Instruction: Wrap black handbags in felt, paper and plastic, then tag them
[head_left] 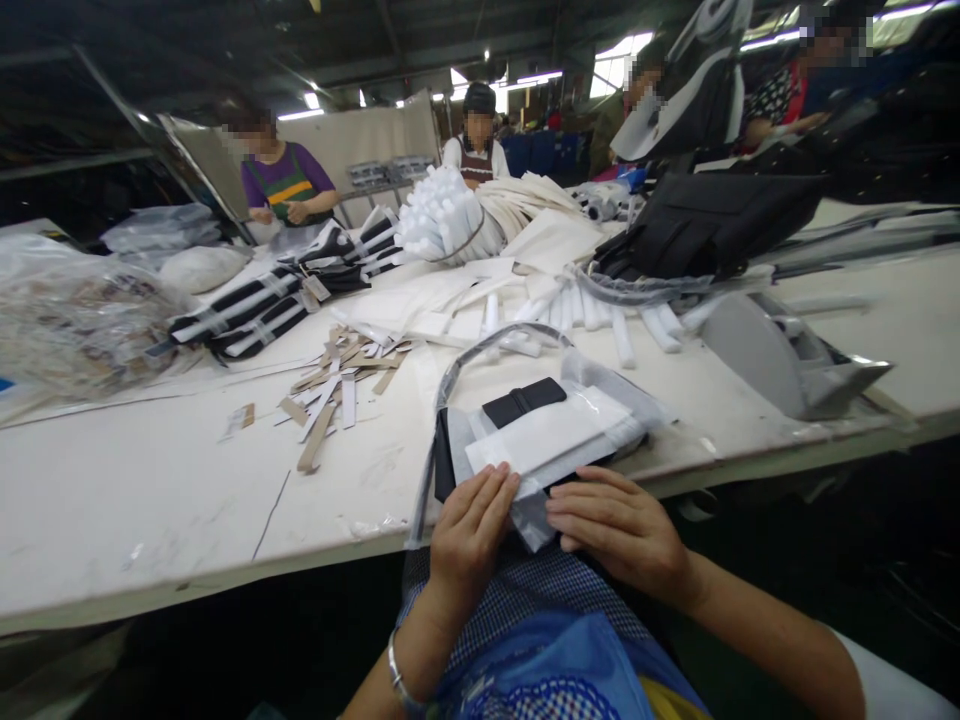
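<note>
A handbag (444,462) lies at the table's front edge, its black side showing at the left. Its handle (448,385) is wrapped in clear plastic and arches away from me. Grey-white wrapping covers most of the front, leaving a black strap tab (523,400) in view. Across that front rests a white padding sheet (551,432). My left hand (471,530) has its fingers stretched out on the sheet's near left corner. My right hand (621,522), fingers extended, is at the bag's near edge beside a loose plastic flap (534,520); whether it touches the flap I cannot tell.
Cut paper and card strips (330,395) lie scattered left of the bag. White foam rods (619,335) and a bundle of them (442,220) stand behind it. A black bag (705,225) and a grey stuffed form (757,350) sit right. Several co-workers are across the table.
</note>
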